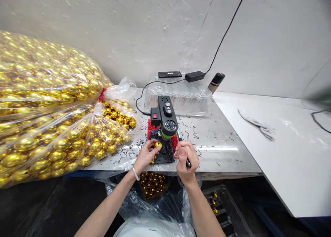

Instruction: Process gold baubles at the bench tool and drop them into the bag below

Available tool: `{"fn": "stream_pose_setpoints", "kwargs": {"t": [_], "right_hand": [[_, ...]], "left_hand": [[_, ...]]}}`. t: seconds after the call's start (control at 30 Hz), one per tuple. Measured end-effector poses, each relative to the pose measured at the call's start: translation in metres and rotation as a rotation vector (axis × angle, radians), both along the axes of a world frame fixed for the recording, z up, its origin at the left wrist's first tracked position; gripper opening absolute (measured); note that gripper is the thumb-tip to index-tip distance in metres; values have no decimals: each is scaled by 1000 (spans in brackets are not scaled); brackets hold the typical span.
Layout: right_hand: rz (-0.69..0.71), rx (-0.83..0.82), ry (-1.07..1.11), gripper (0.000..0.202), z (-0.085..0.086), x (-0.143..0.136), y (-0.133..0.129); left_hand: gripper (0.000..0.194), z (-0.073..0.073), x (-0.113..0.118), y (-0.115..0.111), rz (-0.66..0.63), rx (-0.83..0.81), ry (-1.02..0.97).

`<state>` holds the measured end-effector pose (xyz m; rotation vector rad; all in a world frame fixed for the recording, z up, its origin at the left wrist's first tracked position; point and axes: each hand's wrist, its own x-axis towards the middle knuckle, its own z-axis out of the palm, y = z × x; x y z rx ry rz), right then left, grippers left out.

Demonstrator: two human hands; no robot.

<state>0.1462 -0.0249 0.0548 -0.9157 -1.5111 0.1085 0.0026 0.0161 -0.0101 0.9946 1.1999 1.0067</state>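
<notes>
My left hand point(147, 155) pinches a shiny gold ball point(158, 145) just in front of a black machine point(168, 116) on the table. The ball has a small dark mark on top. My right hand point(187, 158) is wrapped round the black grip of a lever point(188, 164) on the machine's right side. The machine has a red switch at its left and a green ring under its head. Its dark base point(165, 154) stands on a red mat point(150, 126). Another small gold piece shows below my left fingers, partly hidden.
Large clear bags of gold balls point(51, 140) fill the left side. Behind the machine stands a clear plastic tray point(178, 99); a spray can point(216, 82) is beside it. Black scraps litter the table point(219, 154). An open bag of gold balls point(153, 183) hangs below the front edge.
</notes>
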Motion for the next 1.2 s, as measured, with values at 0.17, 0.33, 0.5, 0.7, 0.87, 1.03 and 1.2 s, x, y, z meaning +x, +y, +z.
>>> {"fn": "stream_pose_setpoints", "kwargs": {"t": [0.17,0.33,0.5,0.7,0.87,1.03,1.2], "right_hand": [[15,12,-12,26,-1,1,0],[14,-6,-19,26,2,1,-1],[35,-16,13,26,-3,2,-2],[58,53,-59,25,-30,7,3],[18,127,-88,29,-52,6,10],[-19,153,-57,30,-65,5,14],[14,162,-176,28,-65,7,13]], "left_hand": [[40,1,6,1,-73,208,504],[41,11,11,0,-143,311,818],[40,13,13,2,-186,328,872],[38,15,14,2,-197,338,875],[33,15,14,2,-200,336,887],[31,15,14,2,-199,357,895],[32,12,14,2,-190,357,866]]}}
